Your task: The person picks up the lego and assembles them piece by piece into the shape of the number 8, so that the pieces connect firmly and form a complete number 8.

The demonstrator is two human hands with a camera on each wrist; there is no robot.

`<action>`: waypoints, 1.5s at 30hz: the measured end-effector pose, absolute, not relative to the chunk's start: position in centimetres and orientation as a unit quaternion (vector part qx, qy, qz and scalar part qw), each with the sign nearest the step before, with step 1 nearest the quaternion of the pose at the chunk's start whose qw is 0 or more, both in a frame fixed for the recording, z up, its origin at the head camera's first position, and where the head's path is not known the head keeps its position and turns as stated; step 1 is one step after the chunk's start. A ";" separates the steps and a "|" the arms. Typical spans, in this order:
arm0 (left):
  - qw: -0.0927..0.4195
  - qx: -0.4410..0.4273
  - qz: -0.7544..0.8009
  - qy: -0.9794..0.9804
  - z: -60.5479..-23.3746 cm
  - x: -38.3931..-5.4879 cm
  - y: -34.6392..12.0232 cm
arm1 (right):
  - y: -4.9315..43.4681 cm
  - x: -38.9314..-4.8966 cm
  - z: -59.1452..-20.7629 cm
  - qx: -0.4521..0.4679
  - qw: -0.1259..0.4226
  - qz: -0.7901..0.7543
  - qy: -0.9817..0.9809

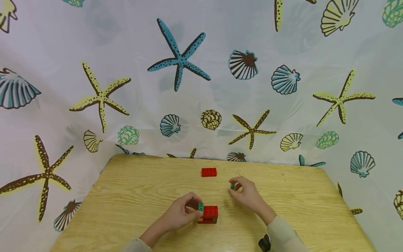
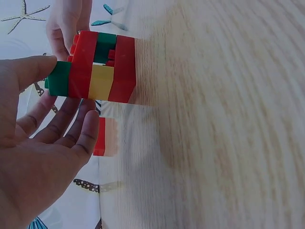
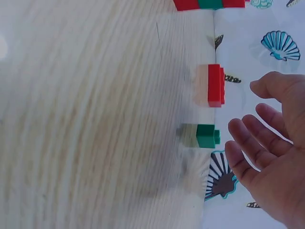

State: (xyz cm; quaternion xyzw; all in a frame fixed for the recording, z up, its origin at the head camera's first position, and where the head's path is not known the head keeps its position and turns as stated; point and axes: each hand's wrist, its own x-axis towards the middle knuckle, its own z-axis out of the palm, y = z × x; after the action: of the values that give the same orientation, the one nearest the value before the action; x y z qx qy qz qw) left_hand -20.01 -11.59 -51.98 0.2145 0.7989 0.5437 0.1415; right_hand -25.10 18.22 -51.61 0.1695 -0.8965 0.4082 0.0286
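Presently, the left hand (image 1: 177,215) pinches a small green brick (image 2: 58,78) between its thumb and a fingertip, while its other fingers are spread loosely beside. This brick sits at the left end of a stack of bricks (image 1: 210,211), on the top red layer, with studs upward. The stack stands upright on the wooden table (image 1: 141,185), before the person. Between its upper and lower red layers one can see a yellow brick (image 2: 101,81) at the near side and a green middle brick (image 2: 105,45) farther along, with a gap between them.

The right hand (image 1: 248,196) is at a second green brick (image 3: 206,136), which stands on the table to the right of the stack and well apart from it. In the right wrist view, its thumb and fingers are wide apart and have hold of nothing; whether a fingertip touches the brick, one cannot tell from the head view.

A loose red brick (image 1: 209,172) lies beyond the stack. Behind the table hangs a white cloth (image 1: 217,21), printed with starfish and shells.
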 end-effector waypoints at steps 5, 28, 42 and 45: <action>0.144 0.215 0.544 0.798 -52.0 -20.1 -11.5 | 18.6 -26.2 -52.1 0.139 0.020 0.408 -0.902; 0.142 0.215 0.542 0.800 -52.1 -20.0 -11.5 | 19.3 -28.4 -53.6 0.102 -0.005 0.391 -0.915; 0.143 0.212 0.547 0.798 -52.1 -20.0 -11.6 | 19.0 -28.6 -54.1 0.094 -0.005 0.398 -0.913; 0.142 0.211 0.547 0.797 -52.2 -20.0 -11.6 | 19.0 -28.6 -54.2 0.093 -0.006 0.400 -0.912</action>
State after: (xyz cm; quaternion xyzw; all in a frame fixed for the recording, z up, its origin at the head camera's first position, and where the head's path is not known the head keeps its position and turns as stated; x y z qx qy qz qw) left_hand -19.99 -11.58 -52.15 0.2113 0.7974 0.5471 0.1421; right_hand -28.62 19.00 -54.23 0.0930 -0.9117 0.4001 -0.0061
